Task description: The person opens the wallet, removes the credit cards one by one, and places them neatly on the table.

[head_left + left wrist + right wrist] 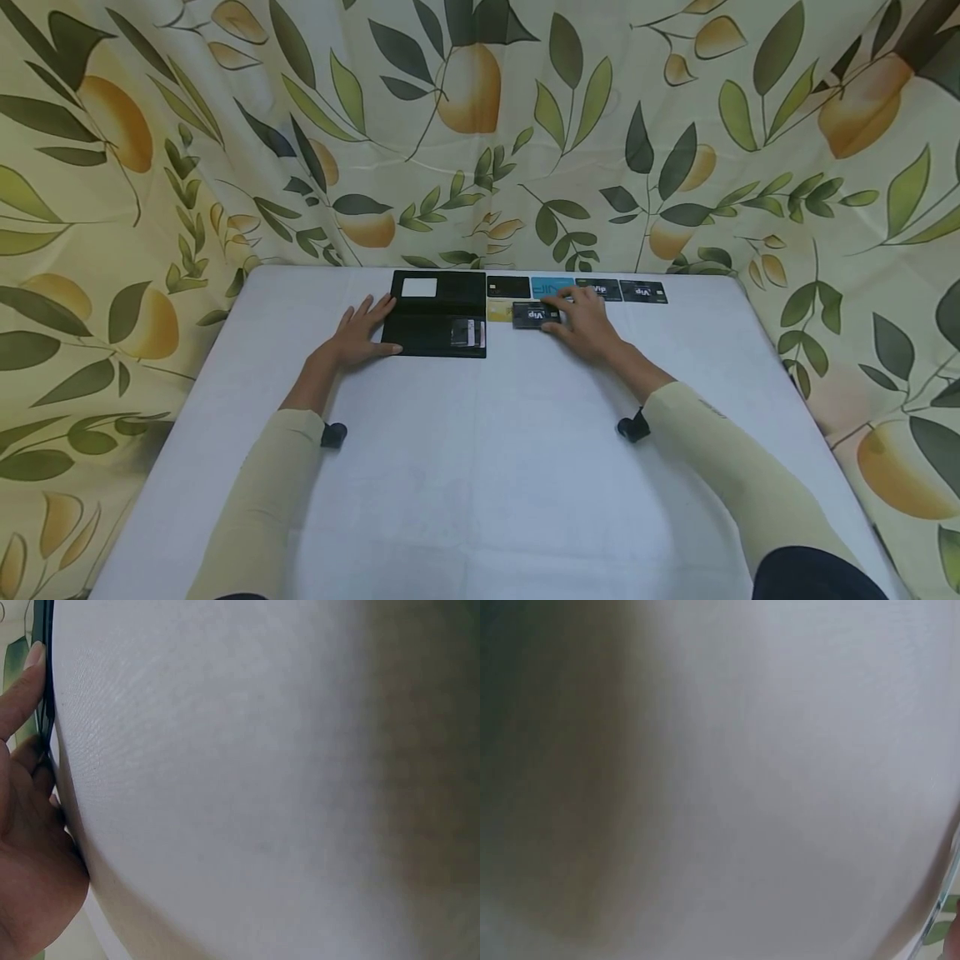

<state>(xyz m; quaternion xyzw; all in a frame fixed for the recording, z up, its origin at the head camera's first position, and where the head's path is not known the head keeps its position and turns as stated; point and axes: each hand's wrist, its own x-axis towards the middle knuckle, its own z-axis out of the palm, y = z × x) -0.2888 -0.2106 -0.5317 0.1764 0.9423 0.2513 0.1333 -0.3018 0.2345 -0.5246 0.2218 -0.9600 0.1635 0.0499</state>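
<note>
A black wallet [438, 310] lies unfolded on the table, with a white patch in its upper half and cards or papers tucked in its lower half. My left hand [358, 333] rests at its left edge, fingers spread on the side and thumb on the bottom corner. In the left wrist view, the left hand [34, 847] touches the wallet's dark edge [46, 667]. With thumb and fingertips, my right hand [588, 325] pinches a black card [531, 316] by its right end. A yellow card [498, 312] lies just left of that card.
Along the table's far edge runs a row of cards: a black card [507, 287], a blue card [551, 286] and two more dark cards [643, 292]. The white table [480, 467] stands against a leaf-and-fruit patterned curtain [480, 167].
</note>
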